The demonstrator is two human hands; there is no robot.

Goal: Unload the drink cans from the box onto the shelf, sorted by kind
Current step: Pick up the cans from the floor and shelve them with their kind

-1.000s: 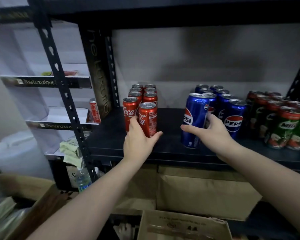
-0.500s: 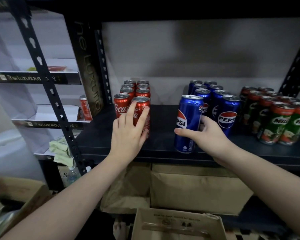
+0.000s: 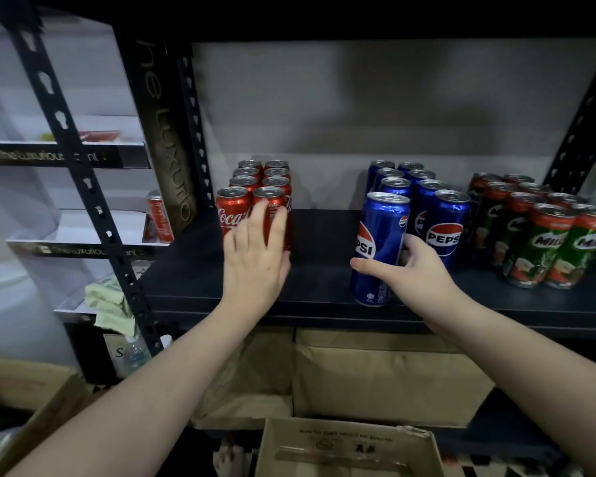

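Note:
On the dark shelf [image 3: 324,284] stand three groups of cans. Red Coca-Cola cans [image 3: 233,210] form two rows at the left. My left hand [image 3: 255,259] lies flat with straight fingers against the front right Coca-Cola can [image 3: 272,203]. Blue Pepsi cans [image 3: 448,218] stand in the middle. My right hand [image 3: 413,273] grips the front Pepsi can [image 3: 381,242], which leans slightly at the shelf's front. Green Milo cans [image 3: 544,246] fill the right. The open cardboard box [image 3: 344,449] sits below, at the bottom edge.
Black perforated uprights [image 3: 73,160] frame the shelf at left and right [image 3: 582,122]. A white display stand [image 3: 76,228] at the left holds a lone red can [image 3: 159,216]. Brown cartons [image 3: 386,380] sit under the shelf. Another carton [image 3: 31,401] is at the lower left.
My left hand has let go of the front Coca-Cola can and now pushes it flat-fingered back beside the row. My right hand keeps its grip on the Pepsi can.

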